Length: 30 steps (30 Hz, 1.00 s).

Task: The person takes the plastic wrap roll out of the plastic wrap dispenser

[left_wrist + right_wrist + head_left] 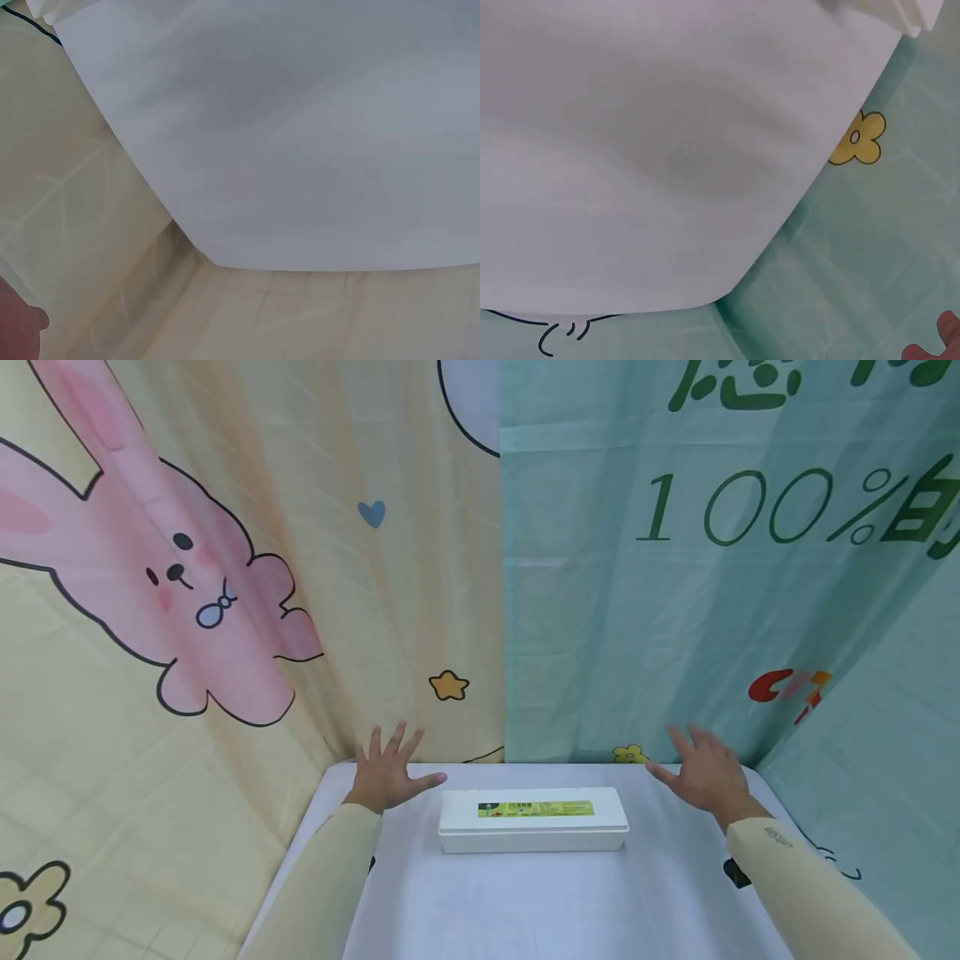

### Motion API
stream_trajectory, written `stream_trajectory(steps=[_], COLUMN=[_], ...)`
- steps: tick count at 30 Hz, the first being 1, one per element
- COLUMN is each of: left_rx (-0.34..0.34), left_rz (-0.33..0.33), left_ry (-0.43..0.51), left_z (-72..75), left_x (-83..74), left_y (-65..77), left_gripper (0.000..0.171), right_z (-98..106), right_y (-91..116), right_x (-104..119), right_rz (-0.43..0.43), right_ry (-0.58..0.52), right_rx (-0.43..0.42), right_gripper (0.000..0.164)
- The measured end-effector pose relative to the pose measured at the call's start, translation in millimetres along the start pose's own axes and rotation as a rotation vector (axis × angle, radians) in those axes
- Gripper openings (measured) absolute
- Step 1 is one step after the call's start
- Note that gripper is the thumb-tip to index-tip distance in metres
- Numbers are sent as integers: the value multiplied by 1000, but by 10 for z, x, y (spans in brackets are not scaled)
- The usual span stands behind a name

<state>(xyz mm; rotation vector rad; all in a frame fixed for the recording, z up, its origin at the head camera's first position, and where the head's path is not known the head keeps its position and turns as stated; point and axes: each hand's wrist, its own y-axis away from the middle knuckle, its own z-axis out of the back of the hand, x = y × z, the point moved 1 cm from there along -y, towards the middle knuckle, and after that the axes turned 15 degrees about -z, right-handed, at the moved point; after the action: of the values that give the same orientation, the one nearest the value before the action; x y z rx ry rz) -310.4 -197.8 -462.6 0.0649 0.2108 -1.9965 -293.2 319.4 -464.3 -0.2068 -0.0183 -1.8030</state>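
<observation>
A long white lidded box (532,820) with a green-yellow label (536,809) lies across the white table (525,902). My left hand (388,770) is spread flat with straight fingers just left of the box, holding nothing. My right hand (701,770) is spread the same way a little right of the box, apart from it. Both arms wear cream sleeves. In the left wrist view only a fingertip (21,330) shows at the bottom left; in the right wrist view fingertips (939,341) show at the bottom right.
Printed curtains close the table in on three sides: a cream one with a pink rabbit (150,568) at left, a teal one with green lettering (735,510) at right. The table's corner (217,259) meets the cream curtain.
</observation>
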Motion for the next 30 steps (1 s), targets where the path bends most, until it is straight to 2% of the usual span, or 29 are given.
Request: stream_trajectory(steps=[6,15,19,24,30], left_rx=[-2,9,-2,-31,-25], left_rz=[-11,-25,-25,-39,-35], left_ry=[58,69,92,131,138], left_z=[-74,-182,-227,-323,-453], left_x=[5,41,48,24,29], left_y=[21,54,70,112,155], left_gripper=[102,103,102,102,103], right_z=[-92,-249,-301,-372,-467], right_y=[57,136,192,248,293], right_x=[148,373,432,475,544], right_rz=[21,59,63,74,71], right_ry=[-34,-79,-85,-147,-208], right_rx=[2,10,20,13,24], right_gripper=[93,93,93,92,91])
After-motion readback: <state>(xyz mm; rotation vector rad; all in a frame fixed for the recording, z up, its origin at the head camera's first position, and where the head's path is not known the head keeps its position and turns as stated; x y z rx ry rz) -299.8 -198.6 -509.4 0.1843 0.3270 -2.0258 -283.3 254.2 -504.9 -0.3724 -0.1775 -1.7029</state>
